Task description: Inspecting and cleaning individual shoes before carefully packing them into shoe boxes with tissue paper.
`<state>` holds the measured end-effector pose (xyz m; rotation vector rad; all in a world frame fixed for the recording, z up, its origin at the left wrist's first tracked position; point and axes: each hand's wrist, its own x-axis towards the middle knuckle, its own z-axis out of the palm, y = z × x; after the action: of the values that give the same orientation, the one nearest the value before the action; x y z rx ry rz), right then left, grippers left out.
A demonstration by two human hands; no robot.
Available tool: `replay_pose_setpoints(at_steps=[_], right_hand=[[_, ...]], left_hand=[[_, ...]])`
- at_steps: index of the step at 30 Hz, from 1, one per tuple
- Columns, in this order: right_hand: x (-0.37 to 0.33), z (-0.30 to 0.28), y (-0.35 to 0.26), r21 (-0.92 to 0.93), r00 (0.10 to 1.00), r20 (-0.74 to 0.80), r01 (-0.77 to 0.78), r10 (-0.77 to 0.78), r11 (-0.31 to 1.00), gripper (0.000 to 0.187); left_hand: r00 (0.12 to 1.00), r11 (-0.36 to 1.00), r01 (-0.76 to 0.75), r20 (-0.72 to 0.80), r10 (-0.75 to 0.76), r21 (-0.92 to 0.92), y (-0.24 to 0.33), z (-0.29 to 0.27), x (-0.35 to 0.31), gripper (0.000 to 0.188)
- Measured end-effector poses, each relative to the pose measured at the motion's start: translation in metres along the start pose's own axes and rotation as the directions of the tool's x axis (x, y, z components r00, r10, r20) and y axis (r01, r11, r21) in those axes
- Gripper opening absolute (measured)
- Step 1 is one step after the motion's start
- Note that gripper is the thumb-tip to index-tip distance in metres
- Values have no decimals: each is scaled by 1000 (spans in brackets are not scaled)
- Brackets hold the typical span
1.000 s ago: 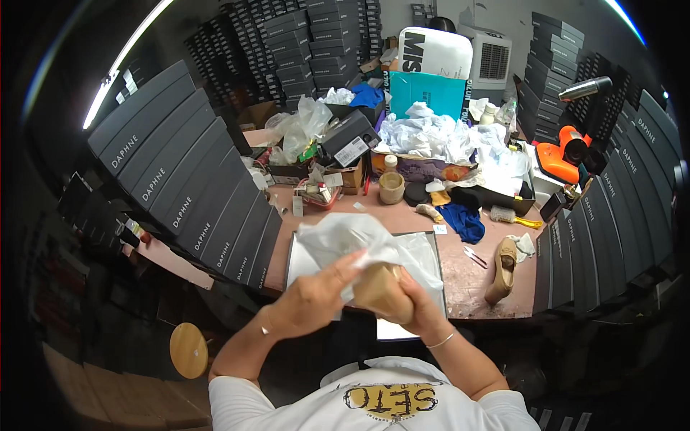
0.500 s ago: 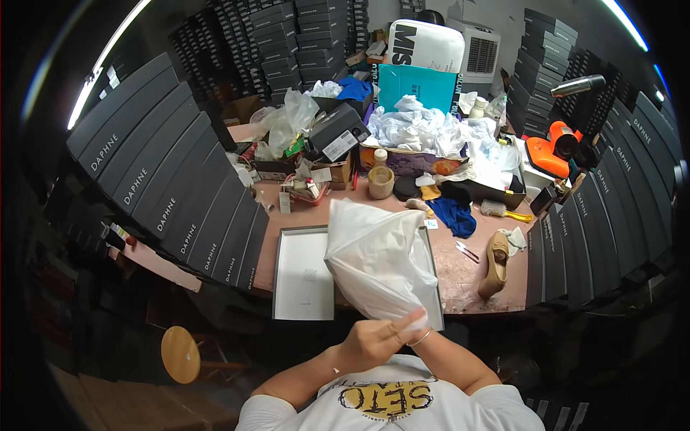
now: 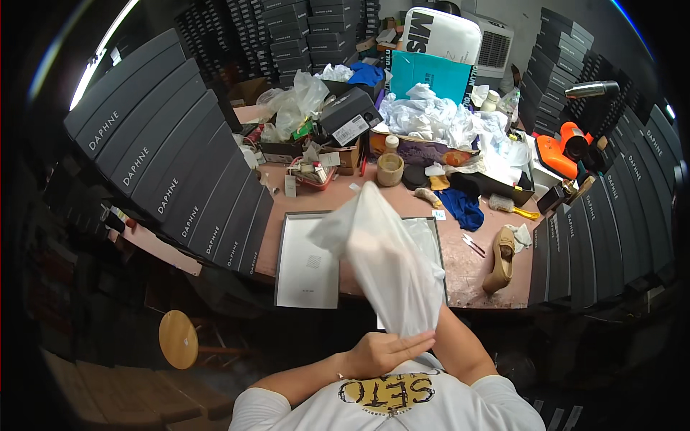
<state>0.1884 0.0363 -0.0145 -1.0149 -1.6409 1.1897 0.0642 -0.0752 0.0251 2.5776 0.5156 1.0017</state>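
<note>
A thin white bag (image 3: 392, 273) stands up in front of me over the table, long and wrinkled. My right forearm (image 3: 460, 343) runs into its lower opening, and my right hand shows only as a faint shape through the cloth, its fingers hidden. At the bag's lower edge my left hand (image 3: 384, 353) grips the material, thumb and fingers pressed together. Behind the bag lies an open grey shoe box, its lid (image 3: 307, 276) on the left and its other half (image 3: 425, 231) partly covered. One tan loafer (image 3: 501, 262) rests to the right.
Stacks of dark shoe boxes (image 3: 172, 158) rise at left and right (image 3: 611, 208). Crumpled white paper (image 3: 438, 118) fills a box at the back. Small scissors (image 3: 473, 246), a blue cloth (image 3: 460, 208), a brush (image 3: 512, 207) and a roll of tape (image 3: 390, 170) lie on the table.
The bag has been pulled up more upright, and my right hand has gone deeper into it. My left hand has slid down slightly toward my body.
</note>
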Motion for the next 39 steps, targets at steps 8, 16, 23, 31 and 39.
replay_pose_setpoints(at_steps=[8, 16, 23, 31, 39], right_hand=[[-29, -16, 43, 255, 995, 13, -101, 101, 962, 43], [-65, -43, 88, 520, 964, 113, -262, 239, 813, 43], [-45, -10, 46, 748, 981, 65, -169, 183, 641, 43], [-27, -7, 3, 124, 999, 15, -30, 28, 992, 43], [-5, 23, -76, -552, 976, 206, 58, 68, 832, 42]], left_hand=[[47, 211, 118, -206, -977, -970, -79, -27, -54, 90], [95, -2, -212, -19, -995, -977, -115, -67, -50, 33], [394, 307, 305, -174, -903, -902, -58, 32, -43, 92], [635, 406, 756, 421, -648, -514, -35, 39, -37, 35], [413, -199, -18, 174, -894, -980, -83, -11, -62, 78]])
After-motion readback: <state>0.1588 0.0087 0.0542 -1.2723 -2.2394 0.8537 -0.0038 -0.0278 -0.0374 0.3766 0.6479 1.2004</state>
